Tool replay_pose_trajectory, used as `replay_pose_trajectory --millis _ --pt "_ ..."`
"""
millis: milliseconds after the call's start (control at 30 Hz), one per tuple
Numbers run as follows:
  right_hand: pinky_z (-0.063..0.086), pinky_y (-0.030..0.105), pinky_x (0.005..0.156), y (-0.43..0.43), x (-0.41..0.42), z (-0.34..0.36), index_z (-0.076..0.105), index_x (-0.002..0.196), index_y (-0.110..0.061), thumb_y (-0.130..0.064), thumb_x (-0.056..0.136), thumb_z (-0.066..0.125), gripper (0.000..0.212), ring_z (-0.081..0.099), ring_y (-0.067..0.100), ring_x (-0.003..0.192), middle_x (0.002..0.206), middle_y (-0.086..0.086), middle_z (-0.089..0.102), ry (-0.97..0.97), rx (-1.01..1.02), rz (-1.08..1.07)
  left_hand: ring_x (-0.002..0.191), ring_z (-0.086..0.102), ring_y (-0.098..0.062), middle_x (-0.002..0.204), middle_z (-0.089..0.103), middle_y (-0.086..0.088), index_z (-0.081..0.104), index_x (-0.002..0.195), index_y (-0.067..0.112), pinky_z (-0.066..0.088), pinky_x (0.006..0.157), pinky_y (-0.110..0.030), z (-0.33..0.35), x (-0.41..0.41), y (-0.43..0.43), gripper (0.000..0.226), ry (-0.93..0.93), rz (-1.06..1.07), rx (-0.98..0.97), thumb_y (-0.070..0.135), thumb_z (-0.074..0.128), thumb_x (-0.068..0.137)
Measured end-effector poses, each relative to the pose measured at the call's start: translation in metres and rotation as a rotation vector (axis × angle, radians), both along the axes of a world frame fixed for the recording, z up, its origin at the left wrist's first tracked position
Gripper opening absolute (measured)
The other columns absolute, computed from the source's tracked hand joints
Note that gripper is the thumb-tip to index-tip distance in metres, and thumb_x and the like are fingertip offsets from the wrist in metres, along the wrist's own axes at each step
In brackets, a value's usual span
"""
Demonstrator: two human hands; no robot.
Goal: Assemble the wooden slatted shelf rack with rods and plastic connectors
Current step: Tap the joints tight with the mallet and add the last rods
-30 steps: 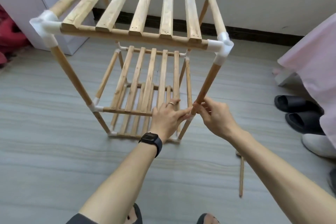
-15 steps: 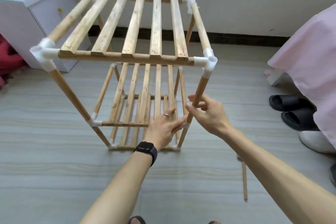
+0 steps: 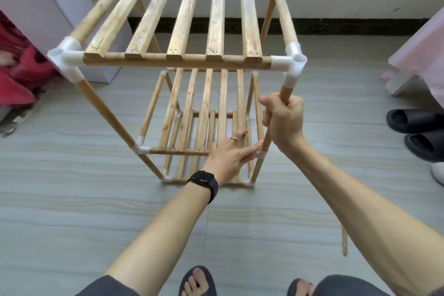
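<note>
The wooden slatted rack (image 3: 192, 19) stands upright on the floor with three slatted tiers joined by rods and white plastic connectors. My right hand (image 3: 283, 120) grips the near right upright rod (image 3: 287, 91) just below the top corner connector (image 3: 294, 65). My left hand (image 3: 230, 151) lies with straight fingers on the middle tier's near right corner, fingertips touching the white connector (image 3: 260, 155) there. A black watch sits on my left wrist.
A loose wooden rod (image 3: 344, 240) lies on the floor at the right, partly behind my right forearm. A white cabinet (image 3: 48, 7) and red cloth (image 3: 19, 74) stand at the left. Black slippers (image 3: 418, 127) and a pink cover (image 3: 422, 43) are at the right. My feet are at the bottom edge.
My right hand slid up the near right rod and closed round it below the top connector. My left hand stayed at the middle tier's corner. The view tilted down.
</note>
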State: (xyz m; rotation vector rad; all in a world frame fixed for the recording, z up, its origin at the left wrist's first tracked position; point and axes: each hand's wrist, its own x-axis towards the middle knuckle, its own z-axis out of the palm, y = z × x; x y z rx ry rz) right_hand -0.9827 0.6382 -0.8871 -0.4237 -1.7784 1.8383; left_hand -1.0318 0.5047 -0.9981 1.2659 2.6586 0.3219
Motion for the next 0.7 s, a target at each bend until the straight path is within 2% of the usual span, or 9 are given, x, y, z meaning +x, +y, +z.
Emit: replay_pose_trajectory --millis 67,133,267,333,400,467,533,600,700 --pt "0.025 0.03 0.046 -0.003 0.004 0.004 0.04 0.052 -0.006 -0.017 0.08 0.06 0.036 0.027 0.016 0.043 0.046 0.001 0.031 -0.018 -0.008 -0.022 0.14 0.034 -0.024 0.166 0.015 0.006 0.034 0.148 0.054 0.038 0.104 -0.048 0.017 0.0 -0.002 0.043 0.006 -0.015 -0.096 0.05 0.038 0.106" --pt "0.025 0.031 0.048 -0.004 0.01 0.006 0.044 0.057 -0.005 -0.018 0.088 0.061 0.038 0.027 0.016 0.046 0.049 0.002 0.031 -0.061 -0.013 -0.019 0.145 0.031 -0.021 0.163 0.028 0.005 0.04 0.147 0.048 0.034 0.113 -0.048 0.035 0.002 -0.005 0.048 -0.003 0.029 -0.094 0.045 0.05 0.101" --pt "0.036 0.038 0.057 -0.01 0.024 0.013 0.047 0.066 -0.011 -0.033 0.102 0.057 0.044 0.037 0.021 0.055 0.055 0.002 0.038 -0.175 0.048 0.05 0.135 0.044 -0.017 0.145 0.051 0.005 0.048 0.144 0.04 0.042 0.108 -0.038 0.062 0.022 -0.024 0.056 -0.141 0.177 0.16 0.055 0.06 0.092" --pt "0.047 0.044 0.066 -0.016 0.032 0.019 0.05 0.07 -0.011 -0.044 0.102 0.056 0.046 0.045 0.019 0.061 0.061 0.002 0.045 -0.215 0.099 0.131 0.132 0.048 -0.016 0.142 0.054 0.005 0.047 0.145 0.038 0.045 0.107 -0.041 0.069 0.036 -0.032 0.063 -0.183 0.19 0.192 0.064 0.06 0.088" --pt "0.054 0.047 0.083 -0.019 0.046 0.021 0.052 0.074 -0.007 -0.054 0.1 0.053 0.054 0.054 0.017 0.073 0.073 0.004 0.053 -0.251 0.256 0.249 0.131 0.051 -0.017 0.142 0.055 0.003 0.045 0.146 0.037 0.047 0.106 -0.043 0.072 0.051 -0.037 0.067 -0.216 0.192 0.186 0.065 0.061 0.088" --pt "0.053 0.038 0.087 -0.014 0.067 0.01 0.06 0.084 -0.008 -0.07 0.091 0.053 0.062 0.06 0.011 0.09 0.092 -0.002 0.062 -0.277 0.432 0.295 0.129 0.054 -0.016 0.139 0.059 0.003 0.048 0.145 0.037 0.049 0.104 -0.043 0.073 0.063 -0.037 0.06 -0.237 0.178 0.24 0.06 0.061 0.091" --pt "0.048 0.016 0.081 -0.002 0.096 -0.011 0.065 0.099 -0.031 -0.084 0.076 0.057 0.059 0.059 -0.003 0.104 0.107 -0.016 0.064 -0.321 0.394 0.2 0.123 0.059 -0.012 0.13 0.066 0.006 0.054 0.14 0.037 0.051 0.101 -0.041 0.075 0.07 -0.035 0.046 -0.267 0.178 0.333 0.052 0.057 0.097" --pt "0.045 0.012 0.073 0.019 0.125 -0.051 0.063 0.104 -0.03 -0.076 0.08 0.063 0.051 0.063 0.0 0.102 0.108 -0.015 0.067 -0.412 0.277 0.043 0.116 0.063 -0.009 0.12 0.071 0.01 0.059 0.135 0.031 0.052 0.1 -0.041 0.079 0.073 -0.031 0.039 -0.291 0.203 0.375 0.047 0.054 0.101" --pt "0.041 0.031 0.085 0.057 0.167 -0.129 0.058 0.119 -0.014 -0.053 0.096 0.059 0.045 0.059 0.022 0.112 0.125 0.005 0.064 -0.836 0.25 -0.095 0.104 0.065 -0.004 0.109 0.072 0.016 0.062 0.123 0.031 0.055 0.095 -0.038 0.08 0.071 -0.025 0.029 -0.284 0.214 0.368 0.046 0.057 0.099"
